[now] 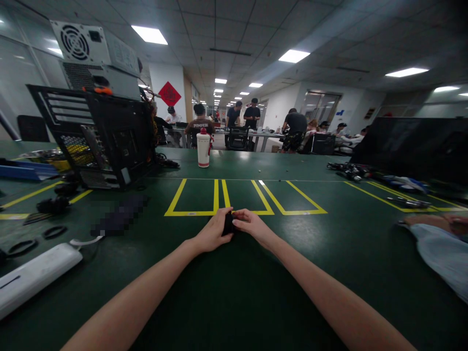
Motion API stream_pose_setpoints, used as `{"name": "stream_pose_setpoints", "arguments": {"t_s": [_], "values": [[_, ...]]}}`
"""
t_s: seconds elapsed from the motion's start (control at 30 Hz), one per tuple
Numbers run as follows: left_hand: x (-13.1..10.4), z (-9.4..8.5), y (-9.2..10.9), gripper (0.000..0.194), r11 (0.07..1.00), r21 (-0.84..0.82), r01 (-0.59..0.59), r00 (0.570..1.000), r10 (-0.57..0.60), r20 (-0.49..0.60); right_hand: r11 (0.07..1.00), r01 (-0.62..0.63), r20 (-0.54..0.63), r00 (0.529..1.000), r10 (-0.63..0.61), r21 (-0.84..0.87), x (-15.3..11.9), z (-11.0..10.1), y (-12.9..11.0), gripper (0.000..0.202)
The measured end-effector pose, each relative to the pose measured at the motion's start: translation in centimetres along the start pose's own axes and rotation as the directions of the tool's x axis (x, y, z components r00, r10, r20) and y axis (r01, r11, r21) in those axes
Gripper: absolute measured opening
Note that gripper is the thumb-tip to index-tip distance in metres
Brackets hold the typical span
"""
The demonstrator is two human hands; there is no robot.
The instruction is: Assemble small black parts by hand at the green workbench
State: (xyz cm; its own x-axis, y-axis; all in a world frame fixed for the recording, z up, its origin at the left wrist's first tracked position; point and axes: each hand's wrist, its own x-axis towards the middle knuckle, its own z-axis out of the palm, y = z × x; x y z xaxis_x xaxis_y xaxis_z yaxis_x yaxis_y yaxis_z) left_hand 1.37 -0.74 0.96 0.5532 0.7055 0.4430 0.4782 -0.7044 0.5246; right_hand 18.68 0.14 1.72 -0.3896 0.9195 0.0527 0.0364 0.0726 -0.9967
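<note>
A small black object [228,223] sits between my two hands in the middle of the green table; its kind is hard to make out, as fingers cover much of it. My left hand [214,233] wraps around its left side, thumb in front and fingers behind. From the right, the fingertips of my right hand [249,225] press on it, closed in a pinch. Just beyond my hands, yellow tape outlines [190,213] mark the tabletop.
At left stand a black computer case [126,141] with power supplies [98,48] on top, a white power bank [40,273] and black rings [54,232]. A white cup [204,150] stands ahead. Another person's sleeve [440,248], cables [347,170] and a black monitor [413,146] are at right.
</note>
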Motion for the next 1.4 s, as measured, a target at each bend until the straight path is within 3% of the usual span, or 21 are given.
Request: {"name": "stream_pose_setpoints", "arguments": {"t_s": [0.27,0.4,0.5,0.6,0.77,0.9,1.07,1.27,1.4], "values": [[-0.9,-0.8,1.0,0.065,1.0,-0.006,0.004,1.0,-0.004,0.006,1.0,0.011,0.073,0.997,-0.011,-0.002,-0.8,0.4,-0.4,0.036],[-0.8,-0.8,1.1,0.064,1.0,-0.025,-0.003,1.0,0.003,0.01,0.999,0.003,0.03,1.0,-0.004,0.044,-1.0,0.8,-0.6,0.027],[-0.8,-0.8,1.0,0.064,0.999,-0.035,-0.004,1.0,0.005,0.011,0.999,-0.015,0.012,1.0,0.014,0.045,-0.6,0.8,-0.3,0.031],[-0.8,-0.6,0.7,0.065,1.0,-0.027,-0.011,1.0,0.011,-0.007,0.999,-0.036,0.032,0.999,0.035,0.021,-0.3,0.6,-0.1,0.032],[-0.8,-0.5,0.5,0.066,0.999,-0.016,-0.028,1.0,0.028,-0.009,0.999,0.05,0.072,0.996,-0.048,-0.022,-0.6,0.3,-0.4,0.036],[-0.8,-0.6,0.7,0.066,1.0,-0.004,-0.024,1.0,0.024,0.0,1.0,0.001,0.04,0.999,-0.001,0.012,-0.8,0.6,-0.5,0.027],[-0.8,-0.8,0.9,0.066,1.0,-0.009,-0.005,1.0,0.005,0.014,0.999,-0.031,0.038,0.999,0.03,0.01,-0.5,0.6,-0.5,0.031],[-0.9,-1.0,1.2,0.064,1.0,-0.02,0.01,0.999,-0.009,0.031,0.999,0.029,0.063,0.998,-0.026,-0.043,-0.9,0.5,-1.0,0.034],[-0.9,-0.9,1.1,0.064,1.0,-0.015,-0.004,1.0,0.004,0.019,0.999,0.031,0.032,0.999,-0.03,-0.035,-1.0,0.6,-1.0,0.025]]}}
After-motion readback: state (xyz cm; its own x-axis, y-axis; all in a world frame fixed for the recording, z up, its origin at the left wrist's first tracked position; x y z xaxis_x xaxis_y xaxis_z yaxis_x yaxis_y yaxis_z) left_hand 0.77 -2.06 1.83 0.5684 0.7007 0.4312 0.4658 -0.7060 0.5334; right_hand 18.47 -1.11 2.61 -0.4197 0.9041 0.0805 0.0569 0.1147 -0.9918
